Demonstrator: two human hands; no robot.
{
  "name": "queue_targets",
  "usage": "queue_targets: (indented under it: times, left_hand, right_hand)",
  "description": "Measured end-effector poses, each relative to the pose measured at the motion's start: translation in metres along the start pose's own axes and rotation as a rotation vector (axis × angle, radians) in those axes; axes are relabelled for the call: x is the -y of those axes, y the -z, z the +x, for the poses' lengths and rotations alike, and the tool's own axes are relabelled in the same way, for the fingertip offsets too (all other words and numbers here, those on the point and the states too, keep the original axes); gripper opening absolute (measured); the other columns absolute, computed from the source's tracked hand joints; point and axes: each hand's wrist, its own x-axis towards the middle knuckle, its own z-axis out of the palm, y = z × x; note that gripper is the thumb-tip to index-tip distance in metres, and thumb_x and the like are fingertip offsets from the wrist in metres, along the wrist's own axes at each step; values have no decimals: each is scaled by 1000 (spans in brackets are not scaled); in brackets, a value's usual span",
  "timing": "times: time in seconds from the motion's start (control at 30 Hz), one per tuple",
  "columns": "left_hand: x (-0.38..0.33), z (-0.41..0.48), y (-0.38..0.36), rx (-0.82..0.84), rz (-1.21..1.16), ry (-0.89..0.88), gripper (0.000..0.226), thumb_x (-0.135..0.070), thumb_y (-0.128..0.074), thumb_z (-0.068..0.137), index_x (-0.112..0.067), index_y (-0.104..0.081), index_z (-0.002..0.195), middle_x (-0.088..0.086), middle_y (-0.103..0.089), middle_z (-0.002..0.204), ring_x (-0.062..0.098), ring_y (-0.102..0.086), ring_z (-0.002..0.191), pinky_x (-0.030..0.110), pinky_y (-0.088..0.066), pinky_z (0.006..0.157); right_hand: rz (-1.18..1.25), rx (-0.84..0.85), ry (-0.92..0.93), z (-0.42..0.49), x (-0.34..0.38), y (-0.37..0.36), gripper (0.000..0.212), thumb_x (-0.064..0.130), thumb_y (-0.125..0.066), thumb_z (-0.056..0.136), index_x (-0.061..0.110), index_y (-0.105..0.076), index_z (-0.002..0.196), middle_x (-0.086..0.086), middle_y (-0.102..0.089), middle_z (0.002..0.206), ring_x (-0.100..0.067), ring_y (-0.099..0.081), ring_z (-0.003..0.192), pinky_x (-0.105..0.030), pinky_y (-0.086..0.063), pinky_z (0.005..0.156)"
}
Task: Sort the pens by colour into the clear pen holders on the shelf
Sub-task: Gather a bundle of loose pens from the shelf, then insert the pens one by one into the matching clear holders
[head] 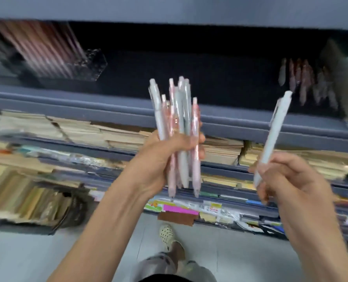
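My left hand (159,159) grips a bundle of pens (177,123), several pink and several pale grey-green, held upright in front of the shelf edge. My right hand (287,180) pinches a single pale grey pen (274,135), tilted with its clicker end up and to the right. A clear pen holder (89,64) stands on the dark shelf at the upper left with several pink pens (45,49) in it, all blurred. At the far right of the shelf more pens (305,82), pinkish and grey, stand blurred; their holder cannot be made out.
The grey-blue shelf edge (240,117) runs across the middle, with another shelf board (169,9) above. Below are shelves stacked with paper and envelopes (87,131) and packaged stationery (189,208). A box of paper goods (41,208) sits on the floor at left. My foot (169,237) is below.
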Motion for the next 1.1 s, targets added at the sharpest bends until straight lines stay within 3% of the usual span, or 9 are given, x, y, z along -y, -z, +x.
queue_targets:
  times: [0.07,0.2,0.3,0.47,0.53,0.6,0.67,0.8,1.1]
  left_hand:
    - [11,-28,27,-85,-67,-55,21,-11,-77,61,-21,-78,80,5,-70,83,20,-67,68,29,-55,62]
    - [20,-82,76,-224,-212,-137,30,-9,-75,64,-12,-66,92,7,-64,83,22,-63,68,30,-55,62]
    - [20,-114,113,-323,-263,-167,43,-9,-76,65,-8,-57,103,9,-64,86,23,-65,72,31,-57,66]
    - [5,-151,176,-485,-276,-240,46,-10,-78,63,-8,-60,105,9,-65,85,23,-65,68,31,-57,63]
    - [-6,-160,203,-509,-274,-255,41,-10,-78,63,-10,-64,102,10,-64,84,24,-64,69,34,-56,65]
    - [-20,-166,231,-533,-268,-268,45,-10,-78,63,-9,-62,105,10,-64,84,24,-64,69,35,-56,66]
    - [-35,-170,260,-585,-241,-262,48,-12,-77,62,-7,-61,107,10,-66,83,23,-66,68,33,-57,63]
    - [-68,-175,321,-614,-207,-231,38,-13,-77,62,-11,-67,99,10,-68,83,23,-68,70,32,-57,62]
    - [-125,-162,421,-563,-125,-190,36,-7,-68,68,-4,-61,104,8,-69,79,22,-69,69,29,-57,61]
  right_hand:
    - [23,94,-55,-10,-6,-18,44,49,-84,62,19,-68,90,-10,-68,78,-18,-51,49,-23,-45,45]
    - [56,227,-156,-23,-15,-62,31,36,-78,62,21,-64,86,-1,-64,75,-15,-43,42,-22,-38,40]
    - [13,351,-196,-29,-17,-101,38,37,-77,63,31,-70,100,6,-65,81,-12,-45,44,-20,-41,43]
    - [-60,506,-240,-26,-14,-176,26,42,-73,70,32,-71,94,2,-63,66,-14,-47,46,-22,-41,43]
    - [-77,549,-239,-22,-12,-211,16,34,-74,77,33,-70,92,0,-71,76,-10,-47,44,-19,-40,41]
    - [-81,569,-215,-19,-9,-249,17,32,-73,75,36,-70,92,-2,-73,82,-6,-46,42,-17,-38,39]
    - [-70,575,-182,-19,-6,-289,25,41,-75,69,37,-69,93,-4,-72,81,-8,-47,43,-17,-40,40]
    - [-22,571,-166,-21,-3,-367,30,54,-63,73,35,-68,94,-4,-71,82,-12,-48,47,-22,-44,44]
    - [-25,474,-86,-15,-1,-490,24,51,-60,79,34,-69,93,-1,-72,86,-12,-50,47,-24,-44,43]
